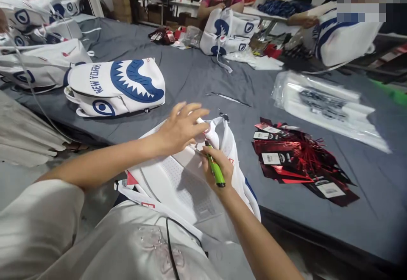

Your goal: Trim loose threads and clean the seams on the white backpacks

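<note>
A white backpack [149,174] lies against my body at the table's edge, its padded mesh back panel facing up and its straps loose. My right hand [219,167] is closed round a slim green pen-like tool [215,170] with black ends, over the top part of the backpack. Something thin and metallic shows by those fingers, too small to name. Just left of it, my left hand [186,125] hovers above the bag's top with fingers spread, and I see nothing in its grasp. The bag's top handle area is partly hidden by both hands.
A finished-looking white backpack [117,87] with a blue shark mouth lies ahead left; several more are piled beyond. Red and black tags [295,157] lie right, near clear plastic bags [324,106]. Across the grey-covered table [184,72], people handle other backpacks [229,30].
</note>
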`<state>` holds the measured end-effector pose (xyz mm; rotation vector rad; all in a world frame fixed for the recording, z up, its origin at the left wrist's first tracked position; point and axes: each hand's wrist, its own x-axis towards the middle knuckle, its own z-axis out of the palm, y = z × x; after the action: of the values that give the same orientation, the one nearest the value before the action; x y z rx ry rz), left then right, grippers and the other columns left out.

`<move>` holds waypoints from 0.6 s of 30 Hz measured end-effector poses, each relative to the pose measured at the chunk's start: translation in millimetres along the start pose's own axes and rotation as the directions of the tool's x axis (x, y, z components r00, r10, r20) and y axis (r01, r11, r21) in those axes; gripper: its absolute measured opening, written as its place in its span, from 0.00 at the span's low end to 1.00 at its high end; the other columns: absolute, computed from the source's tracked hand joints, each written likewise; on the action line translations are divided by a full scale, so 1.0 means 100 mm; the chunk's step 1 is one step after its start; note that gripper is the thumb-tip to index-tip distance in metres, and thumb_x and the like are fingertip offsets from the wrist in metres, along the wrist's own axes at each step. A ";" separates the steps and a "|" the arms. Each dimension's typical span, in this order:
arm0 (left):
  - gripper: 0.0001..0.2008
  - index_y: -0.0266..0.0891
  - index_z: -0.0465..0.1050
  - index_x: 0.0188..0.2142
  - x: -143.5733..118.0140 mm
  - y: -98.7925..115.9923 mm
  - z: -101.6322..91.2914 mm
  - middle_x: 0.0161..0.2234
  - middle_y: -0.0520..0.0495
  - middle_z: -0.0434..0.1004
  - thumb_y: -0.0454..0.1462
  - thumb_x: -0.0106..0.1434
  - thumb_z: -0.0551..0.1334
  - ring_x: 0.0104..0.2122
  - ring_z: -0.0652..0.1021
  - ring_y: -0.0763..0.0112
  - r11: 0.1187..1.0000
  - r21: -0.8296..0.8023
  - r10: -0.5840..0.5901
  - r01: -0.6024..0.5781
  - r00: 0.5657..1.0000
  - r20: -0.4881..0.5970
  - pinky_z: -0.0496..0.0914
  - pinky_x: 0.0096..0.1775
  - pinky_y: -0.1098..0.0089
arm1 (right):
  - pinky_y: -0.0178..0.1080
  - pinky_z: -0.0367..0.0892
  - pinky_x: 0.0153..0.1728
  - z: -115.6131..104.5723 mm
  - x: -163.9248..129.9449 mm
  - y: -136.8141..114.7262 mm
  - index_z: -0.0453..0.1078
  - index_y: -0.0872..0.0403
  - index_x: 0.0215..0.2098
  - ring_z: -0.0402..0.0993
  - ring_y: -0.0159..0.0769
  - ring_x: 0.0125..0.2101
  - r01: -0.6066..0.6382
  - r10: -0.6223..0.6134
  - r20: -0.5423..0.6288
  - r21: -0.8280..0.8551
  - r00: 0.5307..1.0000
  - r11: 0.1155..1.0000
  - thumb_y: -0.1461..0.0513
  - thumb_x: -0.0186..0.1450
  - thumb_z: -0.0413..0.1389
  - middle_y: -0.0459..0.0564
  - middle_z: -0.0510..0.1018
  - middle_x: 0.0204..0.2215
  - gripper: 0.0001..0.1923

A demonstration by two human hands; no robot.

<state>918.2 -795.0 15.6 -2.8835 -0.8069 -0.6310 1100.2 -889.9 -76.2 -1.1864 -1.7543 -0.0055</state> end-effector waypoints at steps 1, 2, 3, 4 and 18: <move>0.29 0.42 0.67 0.60 0.12 -0.04 0.01 0.64 0.37 0.65 0.36 0.60 0.70 0.62 0.65 0.49 0.999 0.047 0.021 -0.026 0.996 0.086 0.61 0.58 0.51 | 0.46 0.76 0.38 0.02 -0.04 -0.05 0.74 0.49 0.49 0.81 0.43 0.36 -0.002 0.003 -0.024 0.013 1.000 1.000 0.64 0.67 0.54 0.53 0.83 0.38 0.14; 0.38 0.41 0.63 0.64 0.23 -0.09 0.04 0.65 0.34 0.63 0.38 0.56 0.73 0.62 0.65 0.46 0.996 0.076 0.027 -0.043 0.981 0.193 0.62 0.57 0.51 | 0.46 0.75 0.38 0.02 -0.09 -0.11 0.74 0.49 0.49 0.80 0.44 0.36 0.003 -0.002 -0.041 0.031 0.999 1.000 0.64 0.67 0.54 0.53 0.82 0.38 0.14; 0.44 0.39 0.59 0.66 0.34 -0.12 0.10 0.64 0.32 0.64 0.40 0.53 0.75 0.60 0.67 0.44 0.994 0.093 0.025 -0.054 0.957 0.288 0.63 0.55 0.52 | 0.47 0.74 0.38 0.02 -0.13 -0.17 0.73 0.49 0.50 0.79 0.45 0.36 0.015 -0.013 -0.043 0.049 0.999 0.999 0.63 0.67 0.54 0.54 0.81 0.37 0.14; 0.48 0.38 0.58 0.66 0.44 -0.16 0.18 0.63 0.31 0.65 0.42 0.50 0.76 0.57 0.69 0.44 0.992 0.107 0.020 -0.062 0.935 0.353 0.65 0.53 0.53 | 0.47 0.73 0.37 0.01 -0.17 -0.21 0.73 0.50 0.50 0.78 0.45 0.36 0.029 -0.027 -0.029 0.060 0.999 0.998 0.62 0.67 0.54 0.54 0.80 0.35 0.14; 0.57 0.45 0.34 0.74 0.51 -0.08 0.67 0.71 0.32 0.48 0.42 0.55 0.71 0.62 0.64 0.41 0.951 0.236 0.095 -0.198 0.918 0.385 0.59 0.59 0.44 | 0.42 0.76 0.36 -0.20 -0.08 0.15 0.72 0.50 0.40 0.81 0.39 0.31 -0.385 0.380 0.176 -0.005 0.908 0.923 0.57 0.66 0.59 0.50 0.83 0.33 0.06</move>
<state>977.5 -751.2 -24.8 -2.8006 -0.6383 0.0459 1125.4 -897.4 -79.0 -1.5298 -1.6327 0.3672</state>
